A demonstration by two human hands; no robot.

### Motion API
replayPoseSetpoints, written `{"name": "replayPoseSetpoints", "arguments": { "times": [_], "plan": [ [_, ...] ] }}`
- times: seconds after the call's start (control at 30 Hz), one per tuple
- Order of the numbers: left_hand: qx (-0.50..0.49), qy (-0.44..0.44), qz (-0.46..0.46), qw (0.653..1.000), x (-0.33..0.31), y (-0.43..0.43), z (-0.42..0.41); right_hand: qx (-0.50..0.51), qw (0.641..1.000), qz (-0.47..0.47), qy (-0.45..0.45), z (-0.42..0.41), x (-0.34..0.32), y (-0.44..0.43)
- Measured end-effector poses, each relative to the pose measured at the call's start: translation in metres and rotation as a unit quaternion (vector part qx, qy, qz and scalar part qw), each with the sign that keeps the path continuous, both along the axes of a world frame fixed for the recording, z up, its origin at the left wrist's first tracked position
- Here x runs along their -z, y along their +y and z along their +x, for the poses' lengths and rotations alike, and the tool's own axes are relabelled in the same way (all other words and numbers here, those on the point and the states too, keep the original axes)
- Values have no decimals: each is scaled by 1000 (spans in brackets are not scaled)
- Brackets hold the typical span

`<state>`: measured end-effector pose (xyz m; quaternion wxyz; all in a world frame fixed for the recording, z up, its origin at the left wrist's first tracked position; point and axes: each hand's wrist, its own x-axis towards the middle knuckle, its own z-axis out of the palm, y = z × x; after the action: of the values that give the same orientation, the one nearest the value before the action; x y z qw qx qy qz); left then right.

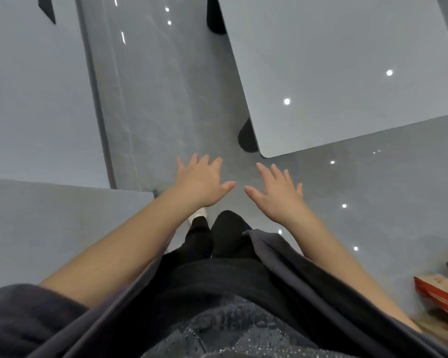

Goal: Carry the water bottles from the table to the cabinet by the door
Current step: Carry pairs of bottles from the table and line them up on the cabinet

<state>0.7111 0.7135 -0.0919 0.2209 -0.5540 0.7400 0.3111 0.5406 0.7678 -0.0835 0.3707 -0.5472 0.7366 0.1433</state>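
The left hand (199, 182) and the right hand (277, 192) are held out side by side above the floor (166, 112), apart from each other and touching nothing. The right table (346, 73) is placed ahead and to the right, with a leg (247, 136) under its near corner. The left table (31, 99) is set across the aisle from it, and the near table (50, 228) lies beside the left forearm. Boxes (439, 293) are placed on the floor at the near right.

Left hand (202, 183): palm down, fingers straight and spread, thumb pointing inward, holding nothing. Right hand (277, 191): palm down, fingers straight and spread, thumb pointing inward, holding nothing. Thumbs near each other, not touching. Both forearms bare, extended forward and converging; dark sleeves pushed up near the elbows.
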Motion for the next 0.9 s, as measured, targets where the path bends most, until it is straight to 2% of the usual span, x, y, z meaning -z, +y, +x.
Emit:
{"name": "replayPoseSetpoints", "arguments": {
  "times": [0.3,0.53,0.7,0.9],
  "plan": [
    [29,13,4,999,6,-135,8,45,999,-25,-3,17,14,-132],
    [33,-17,22,999,13,-274,40,58,998,-11,-9,24,32,-275],
    [44,-6,19,999,3,-360,54,49,999,-23,-7,32,25,-374],
    [79,26,29,996,6,-453,52,127,992,-14,-5,34,19,-450]
  ]
}}
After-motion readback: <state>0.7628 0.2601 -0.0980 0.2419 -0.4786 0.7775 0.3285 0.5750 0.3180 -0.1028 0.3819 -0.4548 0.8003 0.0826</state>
